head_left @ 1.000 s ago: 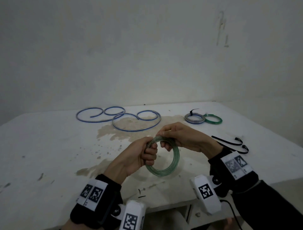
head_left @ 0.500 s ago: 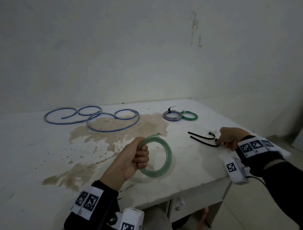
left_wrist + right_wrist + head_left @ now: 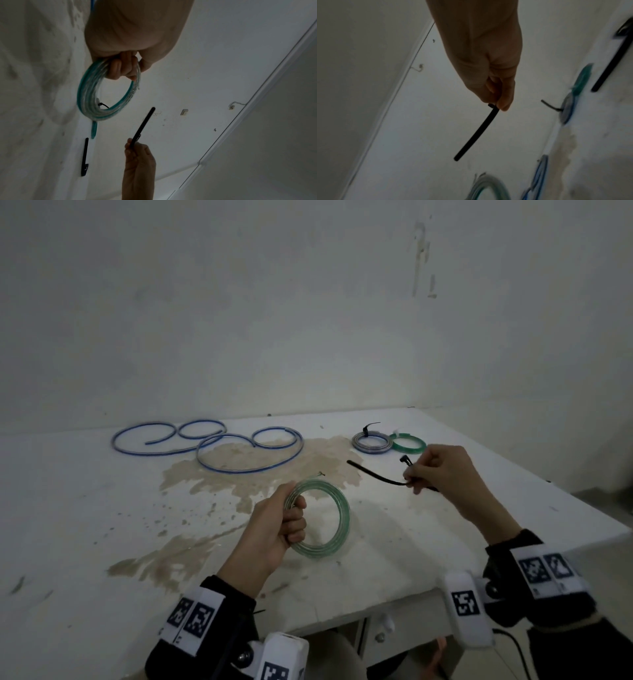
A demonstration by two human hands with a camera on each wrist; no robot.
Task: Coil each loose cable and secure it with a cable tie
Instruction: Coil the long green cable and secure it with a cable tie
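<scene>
The clear and green coiled cable (image 3: 320, 520) is hanging in the air just above the white counter (image 3: 85, 508), near its front edge. The left hand (image 3: 274, 529) is gripping the left side of the coil, with its fingers (image 3: 118, 69) curling through the middle of the ring and the thumb pressing on the outside. One loose end of the cable is sticking out at the top of the coil.

The right hand (image 3: 445, 474) is pinching a long black cable tie (image 3: 376, 474) between its thumb and fingers. It is holding the tie up in the air to the right of the coil, not touching it. The free end of the tie is pointing left, toward the coil.

A second black cable tie (image 3: 84, 157) is lying flat on the counter, seen from the left wrist.

Farther back on the right, a small grey coil (image 3: 371, 442) with a black tie on it is lying just beside a small green coil (image 3: 409, 443). Farther back on the left, a long blue cable (image 3: 209, 441) is lying loose in wide loops. A big brown stain (image 3: 267, 470) is spreading over the middle of the counter. A plain white wall (image 3: 308, 302) is standing behind it.
</scene>
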